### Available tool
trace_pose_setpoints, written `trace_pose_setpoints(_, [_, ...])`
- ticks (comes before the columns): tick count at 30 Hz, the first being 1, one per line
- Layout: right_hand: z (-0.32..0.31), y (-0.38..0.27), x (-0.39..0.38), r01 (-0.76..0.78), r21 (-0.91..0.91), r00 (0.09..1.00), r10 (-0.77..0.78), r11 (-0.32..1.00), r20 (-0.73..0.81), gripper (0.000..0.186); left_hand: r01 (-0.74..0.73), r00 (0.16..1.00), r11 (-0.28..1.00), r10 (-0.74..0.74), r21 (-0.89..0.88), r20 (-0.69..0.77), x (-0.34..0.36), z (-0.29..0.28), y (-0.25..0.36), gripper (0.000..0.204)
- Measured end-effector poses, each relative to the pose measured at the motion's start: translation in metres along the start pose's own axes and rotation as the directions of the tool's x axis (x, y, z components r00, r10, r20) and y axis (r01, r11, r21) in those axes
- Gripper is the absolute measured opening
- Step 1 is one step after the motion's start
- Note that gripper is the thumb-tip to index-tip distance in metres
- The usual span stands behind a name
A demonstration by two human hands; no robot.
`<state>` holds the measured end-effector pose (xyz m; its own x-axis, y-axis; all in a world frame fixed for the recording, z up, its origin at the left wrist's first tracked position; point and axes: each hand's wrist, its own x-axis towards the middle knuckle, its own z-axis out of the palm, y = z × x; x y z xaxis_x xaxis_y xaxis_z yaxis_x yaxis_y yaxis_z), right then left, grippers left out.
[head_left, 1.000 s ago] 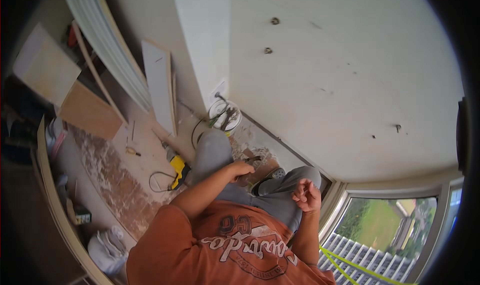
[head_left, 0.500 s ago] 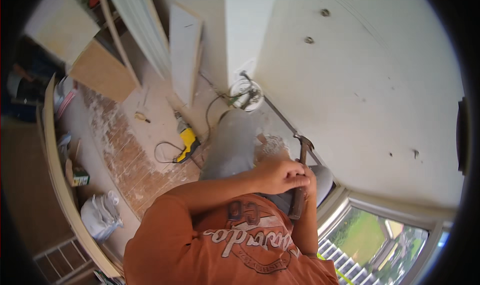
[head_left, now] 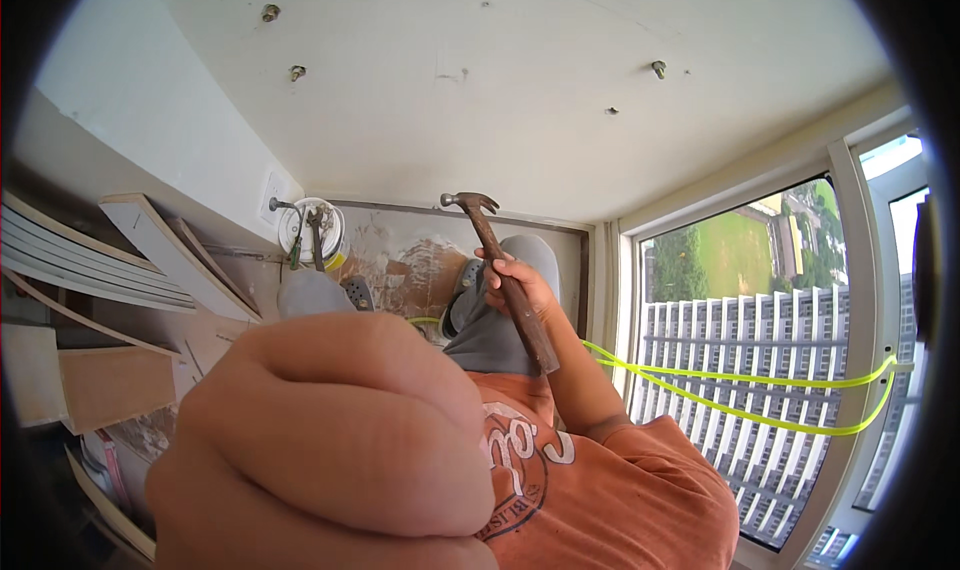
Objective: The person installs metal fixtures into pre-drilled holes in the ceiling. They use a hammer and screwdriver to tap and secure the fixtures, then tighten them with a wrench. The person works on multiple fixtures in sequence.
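My right hand [head_left: 525, 285] is closed round the brown, worn handle of a claw hammer [head_left: 487, 232], over my right thigh. The hammer's head points up toward the wall, and the handle's butt end reaches back toward my orange shirt. Very close to the camera, my left hand [head_left: 330, 420] fills the lower left with its fingers curled tightly. Whatever it may hold is hidden inside the fist. Between my feet, the floor [head_left: 420, 260] is worn and dusty.
Ahead stands a pale wall [head_left: 400, 120] with protruding anchor bolts [head_left: 658, 69]. A white bucket [head_left: 335, 232] holding tools sits in the corner near a wall socket. Boards [head_left: 180, 260] lean at left. On the right, a yellow-green strap [head_left: 740, 378] hangs by the window [head_left: 745, 250].
My left hand has left the hammer and risen close to the camera. The hammer stays in my right hand. The view has swung right toward the wall and window.
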<state>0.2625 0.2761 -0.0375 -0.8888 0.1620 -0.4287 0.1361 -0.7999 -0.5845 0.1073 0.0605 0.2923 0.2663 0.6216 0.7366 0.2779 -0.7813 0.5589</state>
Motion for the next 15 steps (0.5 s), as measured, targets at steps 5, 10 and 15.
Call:
trace_pose_setpoints(5, [0.002,0.001,0.013,-0.064,-0.021,0.997,0.065,0.998,0.050,0.045,0.015,1.000,0.996,-0.014,0.092,-0.008,0.001,0.000,0.007,0.025])
trace_pose_setpoints(10, [-0.010,0.010,0.013,-0.018,0.060,0.993,0.011,0.998,0.115,0.045,0.525,0.803,0.768,-0.303,0.368,-0.513,-0.104,0.008,-0.073,0.034])
trace_pose_setpoints(15, [-0.003,0.010,0.015,0.028,0.113,0.991,-0.042,0.993,0.123,0.045,0.843,0.046,-0.411,-0.588,0.347,-0.808,-0.345,0.061,-0.132,0.046])
